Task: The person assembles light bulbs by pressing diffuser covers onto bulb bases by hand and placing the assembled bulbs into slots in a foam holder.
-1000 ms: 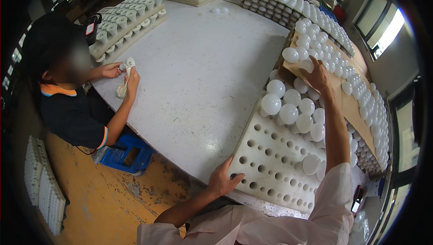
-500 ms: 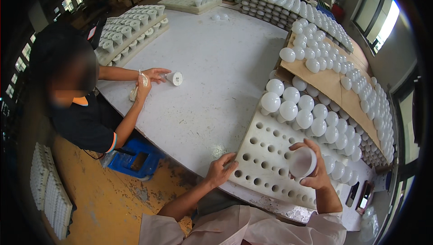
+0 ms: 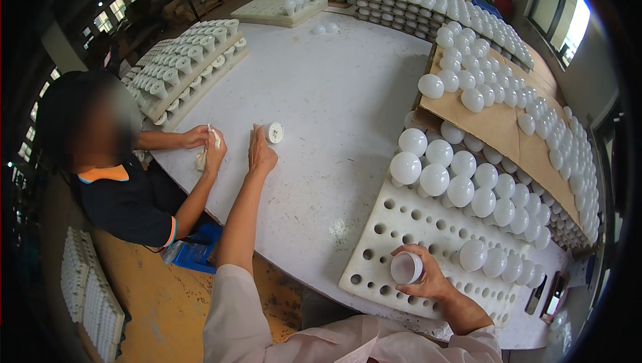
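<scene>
Blue stool (image 3: pixel 200 248) stands lower left on worn yellow floor (image 3: pixel 160 306). Window (image 3: pixel 552 10) upper right, bright. Dark slab (image 3: pixel 555 295) lies lower right; clear plastic (image 3: pixel 559 336) below.

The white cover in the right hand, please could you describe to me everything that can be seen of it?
The white cover is a hollow, rounded cup with a round, open mouth and a thin, pale rim. It looks like smooth plastic or glass; which one, I cannot tell. Its mouth faces up toward the camera, and no object shows inside. The right hand grips it by the sides, over the holed white board. Whether its underside touches the board is hidden.
</scene>
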`<state>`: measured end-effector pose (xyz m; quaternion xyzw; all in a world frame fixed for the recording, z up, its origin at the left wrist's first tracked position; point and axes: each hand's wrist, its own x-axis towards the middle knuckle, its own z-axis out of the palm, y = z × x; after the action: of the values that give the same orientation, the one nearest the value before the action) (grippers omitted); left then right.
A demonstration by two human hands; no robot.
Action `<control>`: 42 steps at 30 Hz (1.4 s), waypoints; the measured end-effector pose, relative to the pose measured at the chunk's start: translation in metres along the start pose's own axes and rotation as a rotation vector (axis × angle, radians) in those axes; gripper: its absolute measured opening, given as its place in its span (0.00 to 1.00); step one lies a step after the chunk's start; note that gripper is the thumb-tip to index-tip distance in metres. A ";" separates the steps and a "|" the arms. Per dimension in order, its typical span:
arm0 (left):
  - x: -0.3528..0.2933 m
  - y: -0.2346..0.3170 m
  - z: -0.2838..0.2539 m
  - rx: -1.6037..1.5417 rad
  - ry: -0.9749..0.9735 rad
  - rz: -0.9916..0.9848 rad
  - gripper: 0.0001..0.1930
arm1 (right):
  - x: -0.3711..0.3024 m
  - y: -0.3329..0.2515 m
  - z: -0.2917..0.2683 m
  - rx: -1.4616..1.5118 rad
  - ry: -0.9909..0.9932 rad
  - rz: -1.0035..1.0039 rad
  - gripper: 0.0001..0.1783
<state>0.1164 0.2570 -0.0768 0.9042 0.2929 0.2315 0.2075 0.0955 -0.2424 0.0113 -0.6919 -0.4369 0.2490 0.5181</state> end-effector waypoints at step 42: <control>-0.254 0.193 -0.074 -1.118 -1.071 0.035 0.25 | -0.023 0.003 0.001 0.284 0.169 0.007 0.46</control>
<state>-0.0232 -0.0270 0.0062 0.6583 -0.0219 -0.1208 0.7427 0.0843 -0.2617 0.0056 -0.6316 -0.3496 0.2509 0.6450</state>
